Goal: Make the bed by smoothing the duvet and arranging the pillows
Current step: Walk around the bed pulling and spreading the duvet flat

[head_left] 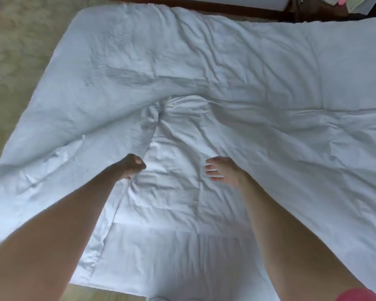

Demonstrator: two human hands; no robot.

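Soft daylight, glare mid-frame, edges warped (wide-angle), slight blur.

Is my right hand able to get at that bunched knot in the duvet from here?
Probably yes. The right hand hovers open over the duvet, and the knot lies just ahead with nothing between them.

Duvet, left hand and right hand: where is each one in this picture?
duvet [248, 68]: head view, wrinkled far part.
left hand [132, 165]: head view, curled knuckles.
right hand [223, 171]: head view, back of hand.
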